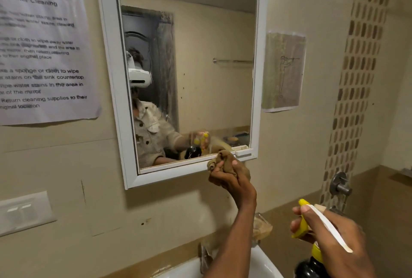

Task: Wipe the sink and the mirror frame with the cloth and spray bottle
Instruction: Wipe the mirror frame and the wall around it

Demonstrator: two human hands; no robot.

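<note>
Both hands are busy: the left hand squeezes the bunched brown cloth against the white mirror frame's bottom rail, and the right hand grips the yellow-headed black spray bottle over the white sink. Better to drag the cloth slowly along the rail, pressing firmly.

A bathroom, plainly: a white-framed wall mirror hangs just above the fingers that bunch a brown cloth, and a white sink sits below them with a tap at its back. Right of the fingers, a mosaic tile strip runs up the beige wall beside a metal valve. Left of them, a taped cleaning notice and a switch plate.
</note>
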